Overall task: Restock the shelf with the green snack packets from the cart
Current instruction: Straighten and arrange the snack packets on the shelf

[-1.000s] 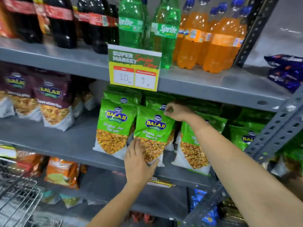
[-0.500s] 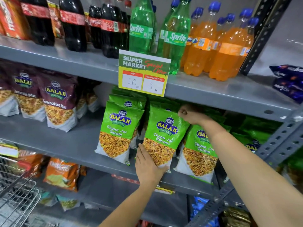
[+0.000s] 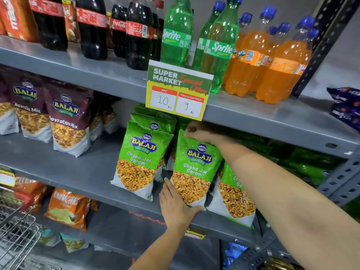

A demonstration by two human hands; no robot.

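Green packet (image 3: 196, 168) standing upright on middle shelf (image 3: 81, 172), held at both ends. Right hand (image 3: 196, 131) at packet's top edge, fingers narrow and pinched on the top seam. Left hand (image 3: 175, 205) at packet's lower left corner, palm flat against the face, fingers extended and held together, thumb under the bottom edge. Second green packet (image 3: 140, 162) upright just beside it to the left, more green ones stacked behind. Third green packet (image 3: 233, 197) leaning just beside the held one on the right, partly hidden by right forearm. Price card (image 3: 178, 90) clipped to upper shelf edge directly above, reading 10 and 9. Maroon packets (image 3: 66, 119) further left on same shelf. Bottles (image 3: 214, 43) on upper shelf. Wire cart (image 3: 13, 236) at lower left, contents not discernible.
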